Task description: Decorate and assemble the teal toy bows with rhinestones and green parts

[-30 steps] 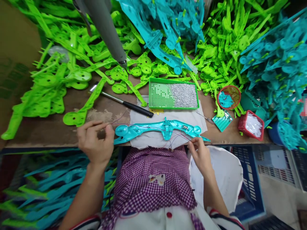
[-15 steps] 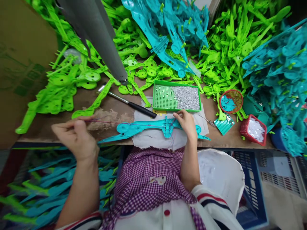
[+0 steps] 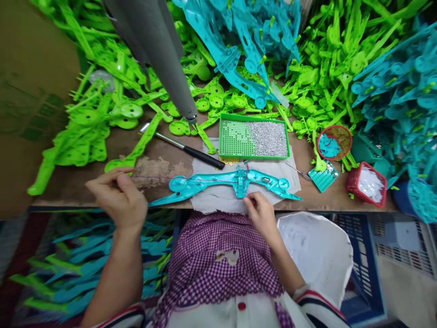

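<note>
A light-blue plastic toy bow half (image 3: pixel 205 181) lies lengthwise on a white cloth (image 3: pixel 221 200) at the bench's front edge, its inner side with ribs and slots facing up. My left hand (image 3: pixel 119 196) is raised off the bow's left end, finger and thumb pinched on a thin purple string (image 3: pixel 157 176). The string runs taut from there along the bow to its middle block. My right hand (image 3: pixel 261 212) is at the lower end of that block, thumb and finger pressed together; what is between them is hidden. A small metal piece shows in the bow's right arm.
Behind the bow are a green tray (image 3: pixel 225 152) of small metal pieces and a black-handled hammer (image 3: pixel 205 157). A grey tool arm (image 3: pixel 170 68) hangs overhead. Green and blue parts pile up behind. On the right stand a red box (image 3: pixel 355 191), an orange basket (image 3: pixel 348 141) and a teal tray (image 3: pixel 321 184).
My right hand has moved from the bow's upper right side down to the lower end of its middle block, uncovering the right arm. My left hand keeps the string taut.
</note>
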Available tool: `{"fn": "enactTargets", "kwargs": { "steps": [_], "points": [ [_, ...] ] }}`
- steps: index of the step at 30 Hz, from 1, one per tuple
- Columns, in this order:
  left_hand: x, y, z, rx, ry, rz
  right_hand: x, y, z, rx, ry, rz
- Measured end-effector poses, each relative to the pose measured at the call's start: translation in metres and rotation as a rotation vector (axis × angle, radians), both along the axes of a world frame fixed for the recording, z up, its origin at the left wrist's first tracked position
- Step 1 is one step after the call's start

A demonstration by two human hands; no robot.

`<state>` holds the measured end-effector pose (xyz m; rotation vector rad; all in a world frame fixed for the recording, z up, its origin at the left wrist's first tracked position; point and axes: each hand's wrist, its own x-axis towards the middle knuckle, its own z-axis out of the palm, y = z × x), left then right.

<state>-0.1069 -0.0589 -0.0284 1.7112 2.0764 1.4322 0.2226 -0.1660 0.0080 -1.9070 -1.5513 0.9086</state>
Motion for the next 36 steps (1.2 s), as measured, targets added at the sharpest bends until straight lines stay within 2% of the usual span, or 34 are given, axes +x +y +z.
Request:
{"fn": "enactTargets", "kwargs": {
  "steps": [2,4,6,8,10,11,14,16,19,21,23,26,29,32,36],
  "points": [
    [-0.001,-0.001,-0.001,-0.041,0.025,-0.005,0.017,0.005,0.011,-0.012,0.24,-0.016],
    [-0.001,-0.001,-0.003,-0.106,0.047,0.021,0.039,0.011,0.031,-0.011,0.295,-0.018],
    [-0.001,-0.001,-0.006,-0.165,0.08,0.058,0.062,0.023,0.057,0.058,0.099,0.002],
    [-0.003,0.001,-0.008,-0.224,0.12,0.07,0.081,0.041,0.084,0.146,-0.221,0.027],
    [-0.006,0.002,-0.008,-0.288,0.154,0.036,0.098,0.063,0.1,0.19,-0.527,0.055],
    [-0.009,0.002,-0.008,-0.313,0.174,0.013,0.105,0.074,0.102,0.187,-0.658,0.065],
    [-0.021,0.003,-0.006,-0.326,0.267,-0.057,0.122,0.093,0.083,0.089,-0.902,0.112],
    [-0.032,0.003,-0.005,-0.288,0.342,-0.128,0.133,0.092,0.059,-0.006,-0.936,0.139],
    [-0.048,0.003,-0.003,-0.291,0.418,-0.319,0.153,0.074,0.031,-0.114,-0.921,0.089],
    [-0.054,0.003,0.0,-0.359,0.435,-0.478,0.164,0.06,0.026,-0.137,-0.921,0.082],
    [-0.056,0.005,0.004,-0.424,0.447,-0.617,0.165,0.052,0.03,-0.083,-0.923,0.124],
    [-0.056,0.006,0.008,-0.428,0.516,-0.745,0.141,0.054,0.041,0.147,-0.794,0.22],
    [-0.06,0.005,0.011,-0.336,0.621,-0.803,0.097,0.069,0.035,0.318,-0.56,0.397],
    [-0.075,-0.001,0.009,-0.266,0.68,-0.815,0.067,0.079,0.012,0.308,-0.524,0.536],
    [-0.095,-0.015,0.0,-0.296,0.638,-0.738,0.064,0.071,-0.012,0.275,-0.545,0.464]
  ]
}}
